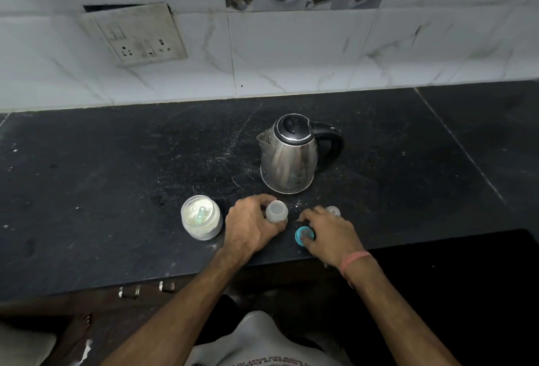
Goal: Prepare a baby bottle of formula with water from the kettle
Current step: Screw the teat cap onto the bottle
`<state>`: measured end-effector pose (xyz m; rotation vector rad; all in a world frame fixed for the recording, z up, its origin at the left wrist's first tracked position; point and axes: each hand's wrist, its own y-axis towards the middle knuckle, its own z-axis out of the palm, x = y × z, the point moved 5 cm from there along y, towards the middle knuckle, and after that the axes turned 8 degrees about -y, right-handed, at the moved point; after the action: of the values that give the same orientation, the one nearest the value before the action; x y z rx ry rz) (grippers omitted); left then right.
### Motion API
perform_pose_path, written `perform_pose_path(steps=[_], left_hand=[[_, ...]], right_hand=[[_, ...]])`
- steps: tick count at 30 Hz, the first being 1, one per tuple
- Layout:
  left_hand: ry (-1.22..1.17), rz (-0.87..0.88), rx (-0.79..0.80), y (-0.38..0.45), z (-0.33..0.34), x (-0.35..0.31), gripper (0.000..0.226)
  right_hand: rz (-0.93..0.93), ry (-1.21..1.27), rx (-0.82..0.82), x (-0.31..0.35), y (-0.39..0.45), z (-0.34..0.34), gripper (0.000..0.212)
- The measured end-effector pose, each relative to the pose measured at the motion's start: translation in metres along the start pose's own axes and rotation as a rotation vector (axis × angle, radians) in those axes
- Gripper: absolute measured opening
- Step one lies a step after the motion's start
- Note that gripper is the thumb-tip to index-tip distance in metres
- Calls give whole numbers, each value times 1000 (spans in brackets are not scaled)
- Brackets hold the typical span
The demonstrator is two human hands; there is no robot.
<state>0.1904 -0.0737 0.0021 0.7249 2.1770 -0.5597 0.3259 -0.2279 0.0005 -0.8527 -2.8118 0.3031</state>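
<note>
We note a black stone counter running across the middle of the frame, with a steel kettle standing upright at centre, lid closed and its black handle to the right. Below it, the left hand curls its fingers and thumb round a clear baby bottle, which stands open-topped on the counter. Just right of the bottle, the right hand rests its fingertips on a blue teat ring lying flat; we cannot tell whether it pinches the ring or only touches it. A small clear cap sits just behind that hand. Left of the bottle stands an open jar of formula powder with a green scoop inside. A switch plate hangs on the tiled wall at upper left.
</note>
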Motion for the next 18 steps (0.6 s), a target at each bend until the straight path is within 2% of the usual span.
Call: perform_pose_path(steps=[2,6,9,15,18], left_hand=[[7,7,-1,-3,1,0,51],[12,16,6,-6,4,0,50],[-8,4,18,-7,4,3,54],[-22,13,14,-6,6,8,54],[-26,21,0,-7,7,9,53]], right_hand=[[-1,-17,5,4,-6,8,39],[23,0,-56,7,-10,10,25],[49,63,-84,7,-11,5,26],[142,278,-297,-4,-17,-19,23],[124,404,-371,1,-19,-31,25]])
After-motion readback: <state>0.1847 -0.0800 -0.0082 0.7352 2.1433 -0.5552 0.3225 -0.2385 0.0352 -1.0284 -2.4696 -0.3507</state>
